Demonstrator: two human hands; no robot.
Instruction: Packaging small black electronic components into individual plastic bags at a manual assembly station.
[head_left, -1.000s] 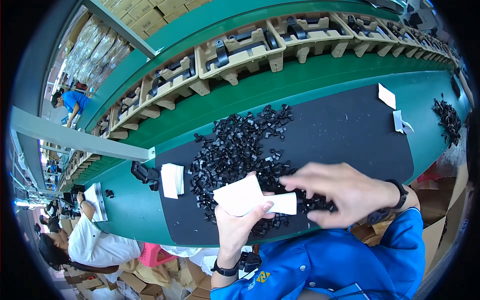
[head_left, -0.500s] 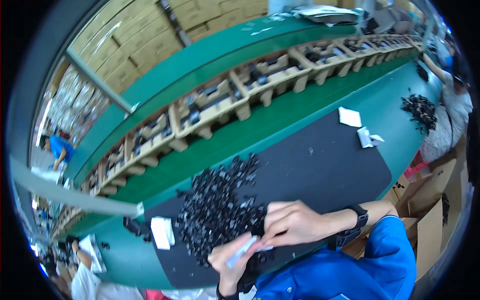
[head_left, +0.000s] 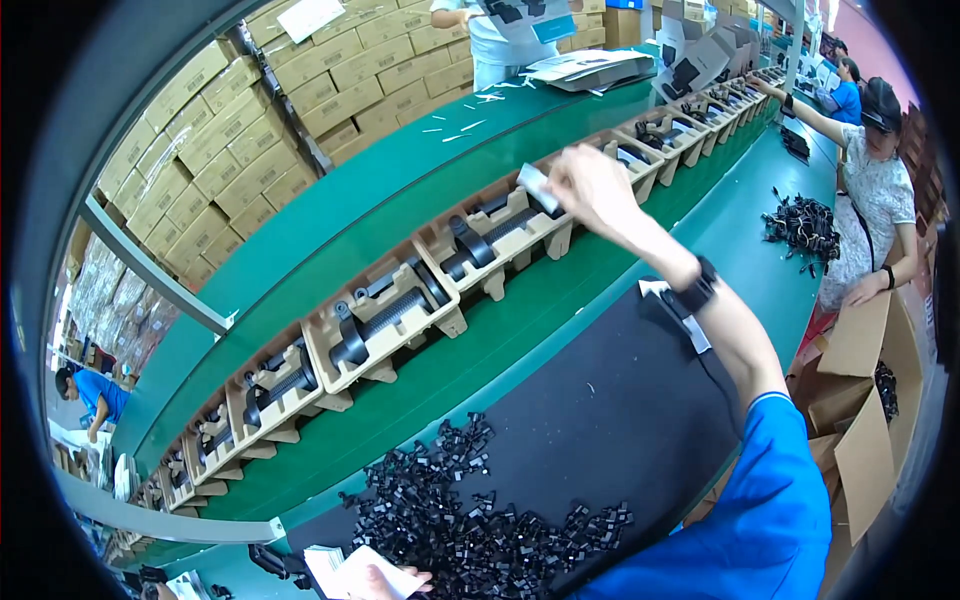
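Note:
My right hand [head_left: 597, 195] reaches out over the row of moulded cardboard trays. Its fingers pinch a small white folded paper [head_left: 538, 187], held above a tray's black parts. At the lower edge my left hand [head_left: 378, 582], partly cut off, has its fingers closed on a white sheet [head_left: 362, 572]. That sheet overlaps a small white paper stack [head_left: 322, 562]. Beside it, a heap of small black plastic pieces [head_left: 470, 520] is spread over the black mat [head_left: 570, 390]. The nearest full tray [head_left: 385, 330] carries black tubular parts.
Trays run along a green conveyor [head_left: 400, 395]. Under my right forearm lie a white paper [head_left: 688, 320] and a black cable. At right are another black heap [head_left: 803, 228], a seated co-worker [head_left: 870, 190] and an open carton [head_left: 868, 430]. A grey post [head_left: 160, 265] stands left.
My hands, which were together over the black heap, have separated. The right has gone forward over the trays with the white paper; the left has moved down-left onto the white sheets. The view has shifted.

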